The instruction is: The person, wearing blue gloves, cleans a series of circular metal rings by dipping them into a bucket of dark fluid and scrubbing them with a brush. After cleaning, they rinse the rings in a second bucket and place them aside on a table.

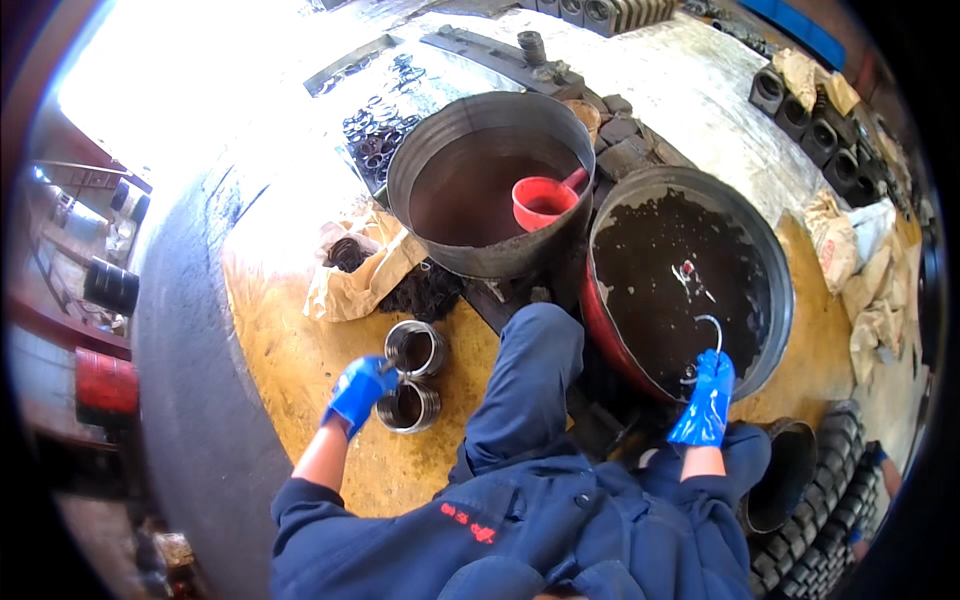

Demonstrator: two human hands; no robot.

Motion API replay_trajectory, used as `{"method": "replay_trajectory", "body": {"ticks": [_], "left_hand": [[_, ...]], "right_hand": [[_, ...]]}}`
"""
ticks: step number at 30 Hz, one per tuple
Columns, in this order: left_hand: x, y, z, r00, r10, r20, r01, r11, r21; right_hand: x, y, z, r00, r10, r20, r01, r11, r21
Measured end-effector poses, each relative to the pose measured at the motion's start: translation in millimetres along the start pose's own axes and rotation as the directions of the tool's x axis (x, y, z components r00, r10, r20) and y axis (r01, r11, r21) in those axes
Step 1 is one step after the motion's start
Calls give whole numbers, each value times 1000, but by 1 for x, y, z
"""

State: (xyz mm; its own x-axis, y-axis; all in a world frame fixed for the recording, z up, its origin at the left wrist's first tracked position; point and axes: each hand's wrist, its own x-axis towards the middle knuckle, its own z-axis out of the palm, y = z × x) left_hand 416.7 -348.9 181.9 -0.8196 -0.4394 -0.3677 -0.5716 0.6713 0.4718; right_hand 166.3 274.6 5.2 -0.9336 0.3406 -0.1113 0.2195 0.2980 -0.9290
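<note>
My right hand (708, 390), in a blue rubber glove, is closed on a thin, shiny metal ring (711, 320) over the near side of a drum (777, 300) of dark liquid. Part of the ring is hidden behind the glove. My left hand (361, 390), gloved the same way, is closed beside two stacks of metal rings on the yellowish floor. The farther stack (440, 350) and the nearer stack (432, 412) stand close together. Something small and dark shows at my left fingertips, too small to make out.
Ahead stands a metal tub (430, 252) of brown liquid, with a red plastic dipper (541, 205) inside. An open paper sack (375, 278) with dark rings lies to its left. Beyond, a tray (440, 75) holds scattered rings. Dark metal parts (830, 480) are stacked at right.
</note>
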Motion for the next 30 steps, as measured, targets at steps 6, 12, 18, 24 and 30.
{"method": "replay_trajectory", "body": {"ticks": [6,12,18,24,30], "left_hand": [[31,-24,18,960,-118,254,185,948,-260],[201,11,-92,901,419,-115,-417,758,-502],[379,26,-248,955,197,-221,-296,590,-752],[397,78,-154,963,42,-266,-245,547,-801],[361,61,-112,975,-78,-210,-142,512,-847]], "right_hand": [[7,9,-1,998,55,13,-55,998,-13],[7,13,-7,1000,18,6,-18,996,-84],[0,15,9,1000,29,4,-29,998,-61],[1,15,-4,999,17,-49,-21,996,-82],[-2,-4,8,998,19,-68,-21,999,-33]]}}
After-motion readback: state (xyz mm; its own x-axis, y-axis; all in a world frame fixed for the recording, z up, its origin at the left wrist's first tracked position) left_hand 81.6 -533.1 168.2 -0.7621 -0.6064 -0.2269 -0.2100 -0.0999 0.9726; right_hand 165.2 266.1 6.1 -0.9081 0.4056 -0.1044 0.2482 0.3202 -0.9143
